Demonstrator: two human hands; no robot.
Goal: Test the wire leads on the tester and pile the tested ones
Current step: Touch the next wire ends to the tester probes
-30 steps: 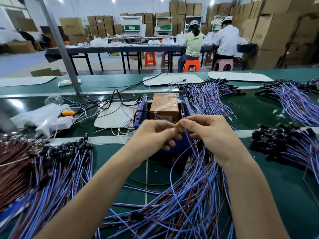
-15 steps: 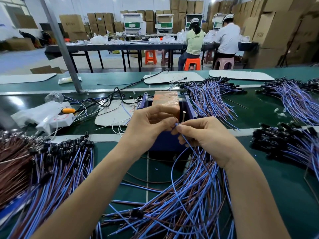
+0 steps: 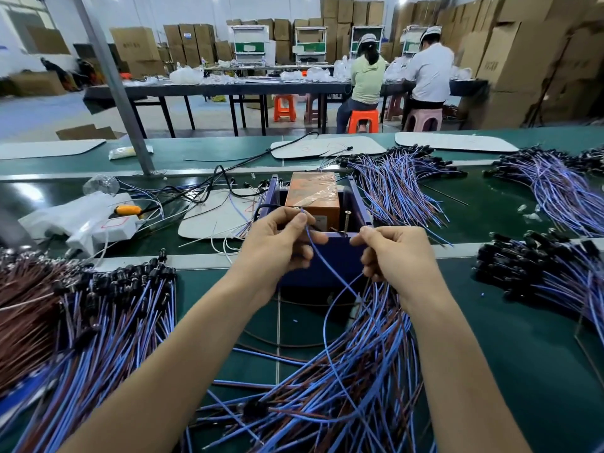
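Head view: left hand (image 3: 281, 243) pinches a thin blue lead (image 3: 327, 266) by its tip before the tester (image 3: 310, 197), right hand (image 3: 392, 253) clamps it lower; light, floppy, probably best held near its ends.
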